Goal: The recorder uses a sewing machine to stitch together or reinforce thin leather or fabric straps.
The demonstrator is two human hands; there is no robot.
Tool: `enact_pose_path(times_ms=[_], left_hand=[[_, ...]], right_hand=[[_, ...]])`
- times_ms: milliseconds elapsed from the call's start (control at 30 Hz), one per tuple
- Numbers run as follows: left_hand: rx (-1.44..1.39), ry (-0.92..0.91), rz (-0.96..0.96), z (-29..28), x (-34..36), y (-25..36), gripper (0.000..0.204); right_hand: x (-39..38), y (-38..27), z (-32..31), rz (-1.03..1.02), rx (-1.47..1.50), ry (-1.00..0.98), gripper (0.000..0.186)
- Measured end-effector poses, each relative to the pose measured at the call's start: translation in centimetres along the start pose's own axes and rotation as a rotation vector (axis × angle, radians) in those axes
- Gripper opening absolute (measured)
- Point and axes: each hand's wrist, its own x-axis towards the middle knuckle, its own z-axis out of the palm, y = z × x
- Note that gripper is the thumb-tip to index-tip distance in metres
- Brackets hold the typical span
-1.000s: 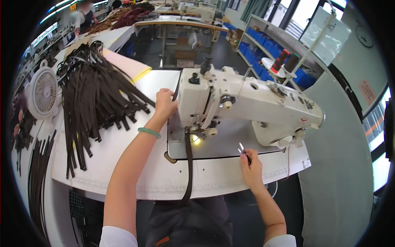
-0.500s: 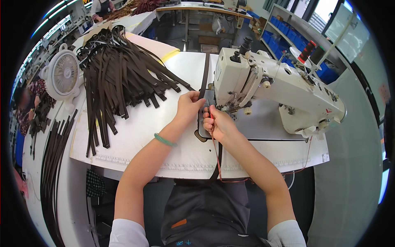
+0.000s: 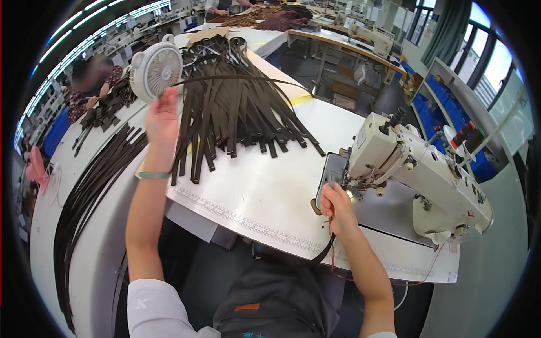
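Note:
Raised beside the white fan, my left hand is closed on the end of a dark brown strap. This strap arcs to the right above a heap of similar straps. My right hand is closed at the front left of the sewing machine, near its metal plate. It grips what look like thread snips, mostly hidden by the fingers, with a thin orange-red cord hanging below. Another dark strap hangs over the table's front edge.
A white fan stands left of the heap. Long dark straps lie on the left side table. A measuring scale runs along the worktable's front edge. Thread spools stand behind the machine. Another person sits at far left.
My left hand has moved from the machine up and left to the fan, drawing a strap with it. My right hand stays by the machine. The whole view has turned left.

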Motion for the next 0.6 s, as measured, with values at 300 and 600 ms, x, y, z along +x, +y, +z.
enact_pose_path(times_ms=[300,600], left_hand=[[0.428,0.575,1.096,-8.8,-15.3,47.6,0.041],[0.531,1.383,1.167,-11.5,-23.1,38.1,0.033]], right_hand=[[-11.9,5.2,0.0,-0.183,-0.158,-0.495,0.036],[-13.8,15.5,-7.1,-0.176,-0.663,0.054,0.023]])
